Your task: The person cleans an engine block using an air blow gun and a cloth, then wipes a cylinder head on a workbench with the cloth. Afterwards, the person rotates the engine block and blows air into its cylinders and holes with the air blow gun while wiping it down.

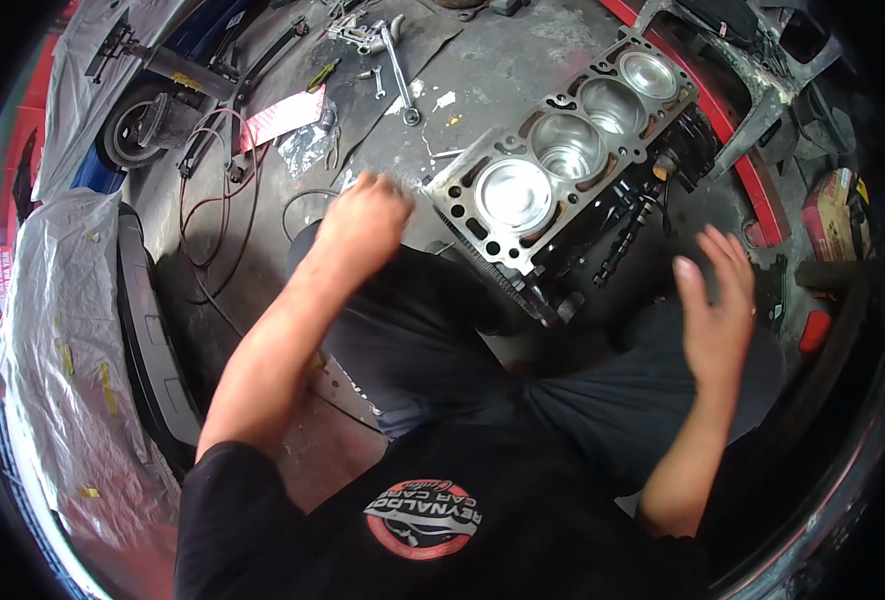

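An engine block (617, 149) lies before me with its bare top face up and several round bores showing, pistons inside them. To its left my left hand (364, 220) hangs in the air over my knee, apart from the block. Its fingers are curled closed and a little blurred; whatever they hold, if anything, is hidden. On the other side, my right hand (719, 305) is raised above my right thigh, thumb and fingers spread, with nothing in it. A toothed ring (484, 268) runs along the block's near end.
A long wrench (396, 75), a small wrench (378, 83) and pliers (323, 74) lie on the floor beyond my left hand. Red hoses (220, 215) loop at left. A plastic-covered panel (72, 350) stands beside me. A red beam (752, 185) runs along the right.
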Motion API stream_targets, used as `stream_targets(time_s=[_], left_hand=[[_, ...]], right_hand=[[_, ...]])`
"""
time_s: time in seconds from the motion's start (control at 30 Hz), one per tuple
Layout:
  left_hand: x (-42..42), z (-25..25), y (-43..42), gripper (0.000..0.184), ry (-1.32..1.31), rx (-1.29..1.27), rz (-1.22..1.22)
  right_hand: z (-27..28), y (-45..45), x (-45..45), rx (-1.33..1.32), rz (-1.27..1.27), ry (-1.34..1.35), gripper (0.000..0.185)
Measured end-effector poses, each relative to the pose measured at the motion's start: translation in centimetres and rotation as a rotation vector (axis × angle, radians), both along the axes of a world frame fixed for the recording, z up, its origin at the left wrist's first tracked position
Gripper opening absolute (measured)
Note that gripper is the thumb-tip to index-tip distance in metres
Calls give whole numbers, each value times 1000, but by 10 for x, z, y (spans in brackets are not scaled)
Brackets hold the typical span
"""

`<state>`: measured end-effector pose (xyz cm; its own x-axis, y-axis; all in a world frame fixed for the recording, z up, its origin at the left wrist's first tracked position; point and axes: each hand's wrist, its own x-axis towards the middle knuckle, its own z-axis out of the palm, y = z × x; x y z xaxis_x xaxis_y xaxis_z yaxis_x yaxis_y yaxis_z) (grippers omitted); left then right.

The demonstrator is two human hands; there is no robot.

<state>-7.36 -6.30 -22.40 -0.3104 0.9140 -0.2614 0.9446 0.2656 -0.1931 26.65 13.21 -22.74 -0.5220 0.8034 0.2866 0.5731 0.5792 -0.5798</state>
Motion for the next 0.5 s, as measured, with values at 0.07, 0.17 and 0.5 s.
stream_targets(time_s=[0.07,0.17,0.5], left_hand=[[-2,14,-33,20,-150,228,157],[-6,48,-54,33,44,716,345],[3,8,-161,43,-224,1093,709]], right_hand=[[2,-5,-66,121,153,85,46],[-37,17,-169,260,292,-160,65],[-54,-50,-217,275,630,-339,69]])
